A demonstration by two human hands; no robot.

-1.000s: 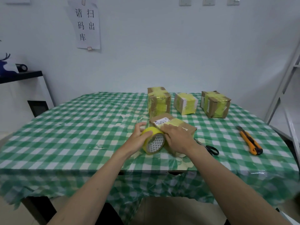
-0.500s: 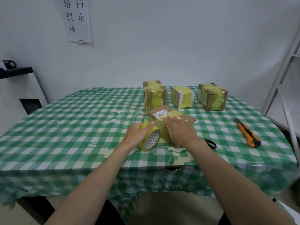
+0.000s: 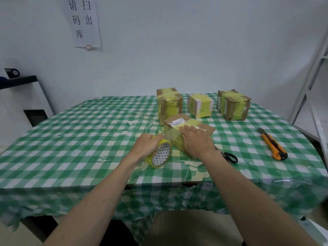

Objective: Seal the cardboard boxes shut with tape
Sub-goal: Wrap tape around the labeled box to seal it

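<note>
A flat cardboard box [image 3: 204, 127] with a white label and yellow tape lies in the middle of the checked table. My right hand [image 3: 197, 141] presses flat on its near side, over the tape. My left hand [image 3: 144, 146] grips a yellow tape roll [image 3: 160, 155] just left of the box. A short clear strip runs from the roll to the box's near face. Three taped boxes stand behind: a tall one [image 3: 169, 103], a small one [image 3: 199, 105] and a wider one [image 3: 233, 104].
Black-handled scissors [image 3: 229, 157] lie right of my right wrist. An orange utility knife [image 3: 273, 144] lies farther right. The green checked tablecloth [image 3: 79, 139] hangs over the near edge. A metal shelf frame [image 3: 312, 96] stands at the right, a dark cabinet [image 3: 21, 96] at the left.
My left hand has pulled the roll a little left and toward me, away from the box, so a strip of tape now stretches between them. My right hand stays pressed on the box.
</note>
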